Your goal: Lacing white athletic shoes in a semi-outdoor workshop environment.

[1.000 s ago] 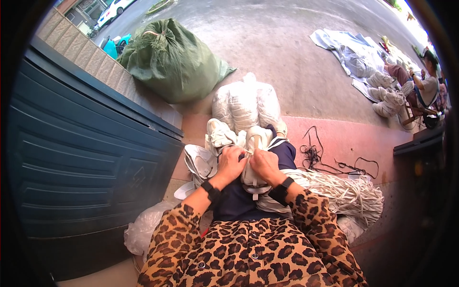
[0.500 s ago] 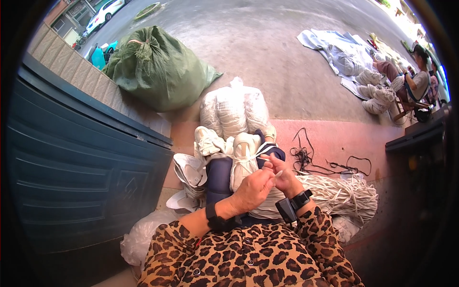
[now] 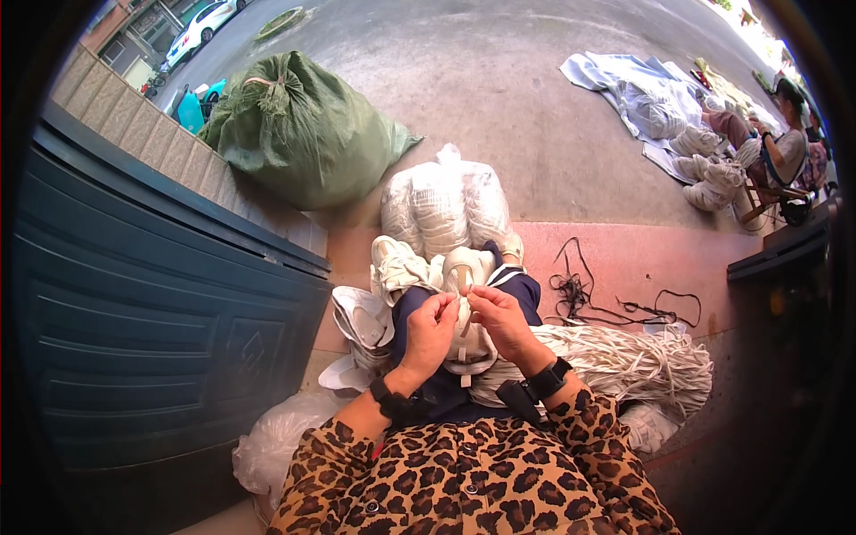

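White shoe upper (image 3: 464,308): on the person's lap, partly hidden behind both hands. Left hand (image 3: 430,328) and right hand (image 3: 499,319): fingers pressed together, pinching a thin white strap at it; strap detail unclear. Right of the upper: white cord bundle (image 3: 624,361). Beyond it: clear bag of white pieces (image 3: 443,205), green sack (image 3: 299,134).

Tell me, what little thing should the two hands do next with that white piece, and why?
Probably pull the white strap through. The left hand and right hand pinch it together over the white piece on the lap, so it looks partly threaded, though the detail is too small to be sure.
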Motion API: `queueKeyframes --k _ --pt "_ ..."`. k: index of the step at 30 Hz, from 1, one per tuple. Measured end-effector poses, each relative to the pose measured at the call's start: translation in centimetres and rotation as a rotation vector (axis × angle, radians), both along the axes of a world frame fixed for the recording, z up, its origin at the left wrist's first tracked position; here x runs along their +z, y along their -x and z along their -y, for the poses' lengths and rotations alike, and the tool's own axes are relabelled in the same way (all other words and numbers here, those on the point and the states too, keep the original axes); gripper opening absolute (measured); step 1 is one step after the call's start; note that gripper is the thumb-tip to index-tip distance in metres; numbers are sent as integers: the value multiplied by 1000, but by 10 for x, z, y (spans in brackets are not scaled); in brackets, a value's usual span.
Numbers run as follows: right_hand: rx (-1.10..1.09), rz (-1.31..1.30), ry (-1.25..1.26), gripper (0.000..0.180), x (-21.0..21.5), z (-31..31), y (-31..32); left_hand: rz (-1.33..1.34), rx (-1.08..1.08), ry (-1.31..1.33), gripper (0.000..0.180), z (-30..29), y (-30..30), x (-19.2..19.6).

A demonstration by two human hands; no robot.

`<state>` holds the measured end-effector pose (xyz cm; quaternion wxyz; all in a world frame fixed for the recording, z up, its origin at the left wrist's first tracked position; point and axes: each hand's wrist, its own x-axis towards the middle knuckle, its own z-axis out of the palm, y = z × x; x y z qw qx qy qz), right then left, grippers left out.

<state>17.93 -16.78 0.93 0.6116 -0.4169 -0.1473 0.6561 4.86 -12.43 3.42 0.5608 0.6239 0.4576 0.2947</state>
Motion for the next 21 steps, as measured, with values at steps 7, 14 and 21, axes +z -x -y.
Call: queueKeyframes --k 7,14,21 --pt "-15 274 -18 20 7 0 8 -65 -16 -177 16 5 0 9" --pt "4 444 -37 24 -1 2 7 -62 -24 -303 15 6 1 1" --pt "50 380 12 27 2 3 7 5 -21 -8 17 4 1 1"
